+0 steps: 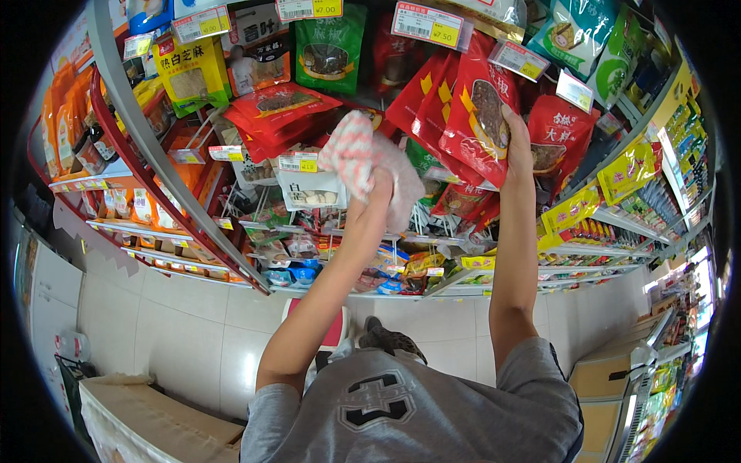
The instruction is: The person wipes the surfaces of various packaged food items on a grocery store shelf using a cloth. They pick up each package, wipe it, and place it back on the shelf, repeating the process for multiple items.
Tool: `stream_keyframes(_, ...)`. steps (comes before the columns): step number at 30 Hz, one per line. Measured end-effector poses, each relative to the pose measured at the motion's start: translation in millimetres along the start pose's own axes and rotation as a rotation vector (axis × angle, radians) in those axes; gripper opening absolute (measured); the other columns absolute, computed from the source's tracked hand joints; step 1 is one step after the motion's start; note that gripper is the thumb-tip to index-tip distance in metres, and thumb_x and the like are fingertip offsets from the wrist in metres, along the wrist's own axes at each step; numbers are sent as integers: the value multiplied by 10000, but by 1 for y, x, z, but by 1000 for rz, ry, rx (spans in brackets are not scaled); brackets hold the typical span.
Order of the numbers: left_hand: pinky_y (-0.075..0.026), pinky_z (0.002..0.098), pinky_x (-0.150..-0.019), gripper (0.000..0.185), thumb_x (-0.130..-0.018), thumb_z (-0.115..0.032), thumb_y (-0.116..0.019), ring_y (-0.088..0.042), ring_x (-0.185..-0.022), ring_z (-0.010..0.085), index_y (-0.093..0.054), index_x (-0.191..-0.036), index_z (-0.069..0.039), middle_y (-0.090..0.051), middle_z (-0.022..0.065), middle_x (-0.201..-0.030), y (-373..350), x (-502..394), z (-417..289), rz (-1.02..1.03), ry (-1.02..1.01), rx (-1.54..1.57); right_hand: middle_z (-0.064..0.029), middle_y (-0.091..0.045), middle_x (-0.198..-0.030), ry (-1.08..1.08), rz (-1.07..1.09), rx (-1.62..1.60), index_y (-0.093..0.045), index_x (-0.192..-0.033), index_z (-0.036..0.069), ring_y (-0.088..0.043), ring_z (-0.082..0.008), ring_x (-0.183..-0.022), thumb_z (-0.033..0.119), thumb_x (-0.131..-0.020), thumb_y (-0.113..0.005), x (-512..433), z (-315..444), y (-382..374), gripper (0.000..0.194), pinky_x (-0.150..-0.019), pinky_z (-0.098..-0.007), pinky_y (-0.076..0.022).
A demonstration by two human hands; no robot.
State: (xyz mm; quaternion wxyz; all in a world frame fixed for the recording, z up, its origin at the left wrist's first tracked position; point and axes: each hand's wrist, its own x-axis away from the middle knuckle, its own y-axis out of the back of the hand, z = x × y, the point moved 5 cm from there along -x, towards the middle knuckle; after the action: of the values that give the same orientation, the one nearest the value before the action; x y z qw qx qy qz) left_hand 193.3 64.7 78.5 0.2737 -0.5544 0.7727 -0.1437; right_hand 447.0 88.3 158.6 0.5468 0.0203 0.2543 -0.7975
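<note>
A pink-and-white cloth (376,168) is bunched in my left hand (376,194), in front of the hanging spice packets. My right hand (515,136) grips the right edge of a red spice packet (486,110) with a clear window showing dark contents. Other red packets (425,101) hang tilted just left of it. To the left of the cloth, a stack of red packets (278,110) lies slanted on its hook. A green packet (330,49) hangs above, and a white packet (312,188) hangs below and left of the cloth.
Price tags (431,26) stick out along the hooks. A grey shelf upright (139,127) runs down the left side. Lower shelves (359,231) hold many bagged goods. A red-and-white stool (333,324) stands by my legs. Behind me are a long box-like counter (156,416) and another display case (608,393).
</note>
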Motion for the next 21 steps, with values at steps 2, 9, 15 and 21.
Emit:
stream_keyframes(2,-296,277,-961,556,-930,-422,-416,-393,-1126,157,-373,-1265,20,-443,98,-1206,-9,-5,2,71,20,-26,-96,-621,-1014,3,-30,3,-539,-1091,3,-616,-172,-880,208,-796,-647,-2,-6,10,375,-792,-280,-483)
stream_keyframes(9,-314,276,-943,588,-908,-491,-432,-406,-1084,153,-386,-1251,-15,-437,65,-1189,-18,-27,6,86,-39,65,-124,-628,-1003,-85,245,-250,-523,-1097,-15,-640,-202,-852,183,-843,-578,-13,-13,16,327,-751,-328,-536)
stream_keyframes(15,-351,276,-932,663,-779,-366,-663,-431,-1118,135,-387,-1261,-4,-476,93,-1213,-70,-68,-45,278,-155,-266,-126,-610,-1040,-63,270,-255,-479,-1148,8,-631,-225,-892,109,-809,-619,-19,-10,17,381,-753,-373,-542)
stream_keyframes(21,-475,239,-710,662,-726,-129,-720,-565,-881,89,-389,-1295,-57,-592,47,-1081,-107,-101,-41,412,105,-552,-87,-599,-1071,-125,218,-149,-481,-1175,43,-594,-175,-959,172,-821,-642,-24,-15,25,410,-828,-328,-500)
